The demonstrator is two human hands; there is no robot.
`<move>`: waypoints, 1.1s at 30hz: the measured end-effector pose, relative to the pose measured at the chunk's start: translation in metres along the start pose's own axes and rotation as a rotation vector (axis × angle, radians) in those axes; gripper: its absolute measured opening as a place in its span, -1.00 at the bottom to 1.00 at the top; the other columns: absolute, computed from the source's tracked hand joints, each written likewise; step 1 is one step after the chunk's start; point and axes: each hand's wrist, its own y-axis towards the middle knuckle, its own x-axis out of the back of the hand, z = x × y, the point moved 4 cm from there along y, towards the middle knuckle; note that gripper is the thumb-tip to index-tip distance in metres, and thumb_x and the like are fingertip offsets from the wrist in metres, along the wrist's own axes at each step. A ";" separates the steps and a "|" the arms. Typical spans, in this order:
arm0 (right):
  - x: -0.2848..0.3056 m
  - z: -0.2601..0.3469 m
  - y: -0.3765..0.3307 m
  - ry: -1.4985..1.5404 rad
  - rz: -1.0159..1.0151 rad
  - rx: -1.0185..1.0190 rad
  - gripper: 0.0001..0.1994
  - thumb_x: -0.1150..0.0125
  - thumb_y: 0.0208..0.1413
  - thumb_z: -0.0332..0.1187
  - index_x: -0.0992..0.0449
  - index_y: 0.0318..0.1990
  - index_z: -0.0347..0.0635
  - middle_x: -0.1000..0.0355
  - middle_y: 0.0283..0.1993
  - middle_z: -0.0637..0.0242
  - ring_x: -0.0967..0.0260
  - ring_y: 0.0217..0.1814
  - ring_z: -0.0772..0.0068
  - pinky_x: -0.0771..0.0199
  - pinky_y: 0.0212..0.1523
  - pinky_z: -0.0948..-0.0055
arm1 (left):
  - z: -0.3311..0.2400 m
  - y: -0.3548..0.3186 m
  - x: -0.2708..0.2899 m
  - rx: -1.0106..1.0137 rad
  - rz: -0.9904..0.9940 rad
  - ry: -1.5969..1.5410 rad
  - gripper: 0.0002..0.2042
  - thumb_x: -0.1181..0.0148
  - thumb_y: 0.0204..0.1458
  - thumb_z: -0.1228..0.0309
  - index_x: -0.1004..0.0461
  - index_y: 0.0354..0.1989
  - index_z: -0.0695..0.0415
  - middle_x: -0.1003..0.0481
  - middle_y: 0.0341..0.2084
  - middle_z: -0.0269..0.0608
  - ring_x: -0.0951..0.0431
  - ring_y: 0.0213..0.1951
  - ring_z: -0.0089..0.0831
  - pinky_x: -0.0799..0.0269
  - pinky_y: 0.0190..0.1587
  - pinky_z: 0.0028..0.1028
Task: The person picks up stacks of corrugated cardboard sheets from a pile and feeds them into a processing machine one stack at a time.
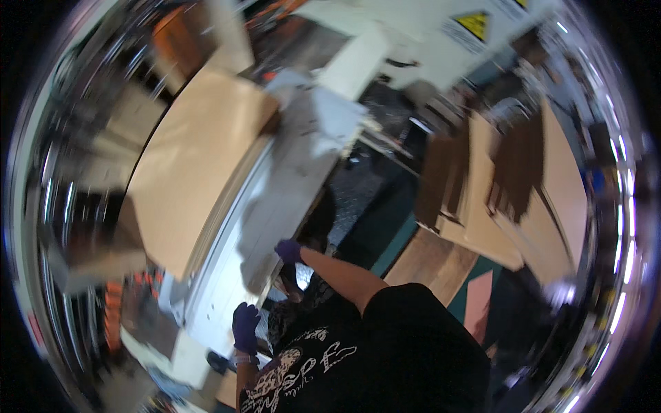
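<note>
Two hands in purple gloves are seen, one of each side. The left hand point(246, 327) is held at the near end of a long pale table point(224, 292), by its right edge. The right hand point(289, 251) is held farther off, over or on the same edge. Nothing is seen in either hand. The fingers look a bit curled, but the view is blurry, so it cannot be told if they are open, closed or pressed on the edge.

As for how far the work has come, one stack of tan boards point(189, 168) has been laid flat along the left side of the table. The pale strip next to it has been left mostly bare. No board is being lifted. How many boards are done and how many are left cannot be told, as the layers are too thin to be counted.

On the right, two piles of brown boards can be counted: a nearer-in pile point(478, 199) and an outer pile point(527, 172). One wooden plank point(432, 265) and one pink piece point(478, 306) are also seen there. Two yellow signs are shown at the far right, a whole one point(471, 26) and one cut off by the edge.
</note>
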 end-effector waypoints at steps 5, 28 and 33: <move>0.033 -0.012 -0.225 0.854 -0.393 -0.763 -0.73 -0.18 -0.15 -0.23 -0.46 -0.26 -0.13 -0.44 -0.27 0.15 -0.41 -0.23 0.09 -0.43 -0.22 0.18 | -0.070 0.087 -0.060 0.217 0.145 -0.100 -0.65 0.04 0.14 0.43 -0.25 0.13 0.12 -0.43 -0.08 -0.15 -0.46 -0.08 -0.36 -0.44 -0.06 -0.37; 0.200 0.080 -0.547 1.227 -2.322 -0.369 -0.69 0.04 0.19 -0.21 -0.40 -0.07 -0.25 -0.44 -0.23 0.18 -0.42 -0.23 0.28 -0.47 -0.23 0.32 | -0.222 0.100 -0.774 0.056 1.391 0.328 -0.47 0.10 0.18 0.06 -0.12 0.25 0.08 -0.30 0.07 -0.14 -0.35 0.01 -0.34 -0.30 0.07 -0.30; 0.256 0.091 -0.586 1.048 -2.472 -0.293 -0.65 0.05 0.23 -0.18 -0.37 -0.02 -0.28 -0.44 -0.21 0.20 -0.42 -0.24 0.36 -0.47 -0.23 0.39 | -0.218 0.118 -0.862 -0.671 1.418 0.491 -0.35 -0.16 -0.02 0.40 -0.01 0.26 0.13 -0.34 -0.01 -0.04 -0.38 -0.05 -0.33 -0.31 0.07 -0.35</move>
